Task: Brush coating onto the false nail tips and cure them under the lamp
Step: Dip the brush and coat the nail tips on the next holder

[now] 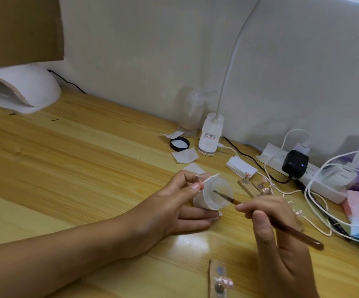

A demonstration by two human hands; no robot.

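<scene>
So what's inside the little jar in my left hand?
The bristles of the brush reach into the tilted jar through its open mouth. Whether any coating is left is unclear. A white wipe and your left hand cover its lower part.

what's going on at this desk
A person is loading a brush for nail work. Their left hand holds a small clear jar tilted on its side just above the wooden table, and their right hand holds a thin brush with its bristles dipped into the jar's mouth. False nail tips wait on a strip near the front edge, none under the brush yet. The white curing lamp stands at the far left.
</scene>
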